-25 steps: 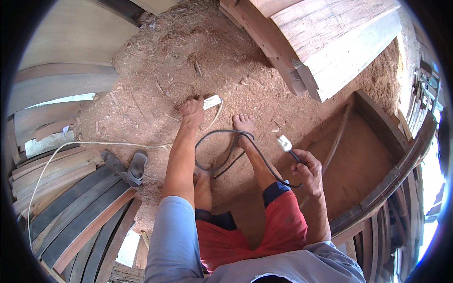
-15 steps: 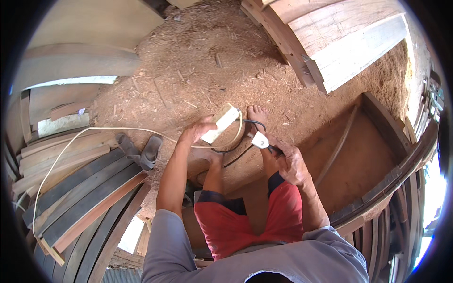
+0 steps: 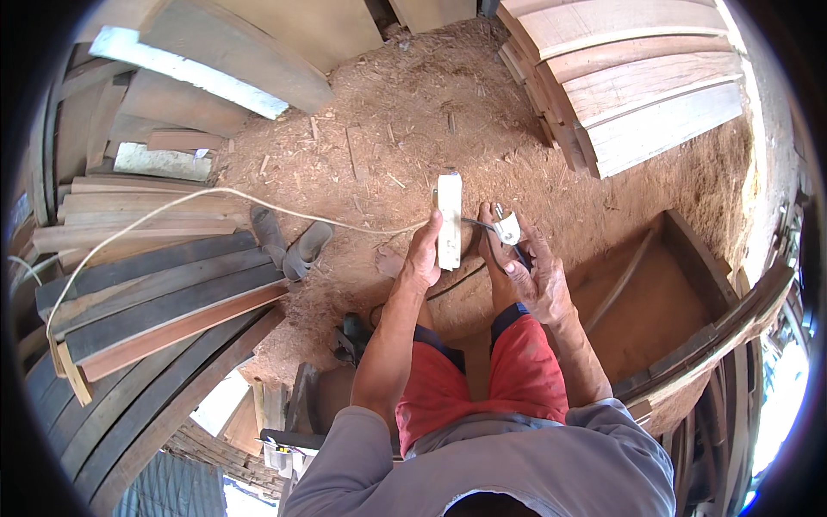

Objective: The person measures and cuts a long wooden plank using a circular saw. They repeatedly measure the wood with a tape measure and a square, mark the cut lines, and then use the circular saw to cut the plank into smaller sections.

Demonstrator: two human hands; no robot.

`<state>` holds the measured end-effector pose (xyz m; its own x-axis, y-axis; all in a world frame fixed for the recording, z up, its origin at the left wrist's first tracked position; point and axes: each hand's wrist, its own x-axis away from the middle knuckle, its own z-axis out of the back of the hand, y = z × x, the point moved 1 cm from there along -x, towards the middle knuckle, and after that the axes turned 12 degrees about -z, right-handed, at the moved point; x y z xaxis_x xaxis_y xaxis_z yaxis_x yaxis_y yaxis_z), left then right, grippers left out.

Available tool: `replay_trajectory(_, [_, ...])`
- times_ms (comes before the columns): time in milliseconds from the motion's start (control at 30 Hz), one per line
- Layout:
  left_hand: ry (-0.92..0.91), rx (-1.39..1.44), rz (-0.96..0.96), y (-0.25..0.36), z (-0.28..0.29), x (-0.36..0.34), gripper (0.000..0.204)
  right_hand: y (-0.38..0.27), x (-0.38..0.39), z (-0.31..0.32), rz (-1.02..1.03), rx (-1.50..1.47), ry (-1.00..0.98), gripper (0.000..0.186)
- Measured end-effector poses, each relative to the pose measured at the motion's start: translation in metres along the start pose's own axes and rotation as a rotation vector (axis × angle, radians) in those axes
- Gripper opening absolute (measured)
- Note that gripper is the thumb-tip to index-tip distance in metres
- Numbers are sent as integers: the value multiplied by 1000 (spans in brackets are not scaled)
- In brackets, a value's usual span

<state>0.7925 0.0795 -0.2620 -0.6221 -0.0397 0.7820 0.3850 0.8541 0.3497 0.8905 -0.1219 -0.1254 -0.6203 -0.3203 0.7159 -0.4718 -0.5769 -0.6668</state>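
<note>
White oblong power strip [image 3: 449, 222] is resting gripped in the left hand [image 3: 422, 253]; to its right, the right hand [image 3: 543, 282] is holding a blocky white plug [image 3: 506, 229] with black cable [image 3: 520, 254].

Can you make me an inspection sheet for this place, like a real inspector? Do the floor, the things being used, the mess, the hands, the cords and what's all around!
Surface: brown floor, strewn with wood bits.
Job's things: white block, perhaps a power strip; white plug, apart from it.
Clutter: the wood bits; two sandals beside planks.
Hands: left hand grips the block; right hand holds the black cord near the plug.
Cables: that black cord; a pale cord passing over the planks toward the left hand.
Surroundings: planks at left, boards at upper right.
</note>
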Motion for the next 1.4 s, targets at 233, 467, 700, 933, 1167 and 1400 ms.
replay_trajectory(233, [-250,-33,-28,46,-47,58,47,-48,22,1,140,96,58,55])
replay_trajectory(467, [-243,220,-137,66,-51,69,57,-64,32,-7,303,209,61,48])
replay_trajectory(700, [-175,62,-176,71,-55,70,64,-92,39,-11,171,213,75,34])
replay_trajectory(933, [-107,-273,-240,64,-53,76,63,-87,32,-29,236,569,224,39])
replay_trajectory(1167, [-86,-520,-230,55,-51,75,67,-65,21,-43,273,568,264,36])
replay_trajectory(1400, [-117,-576,-207,42,-43,76,72,-56,17,-48,229,566,191,34])
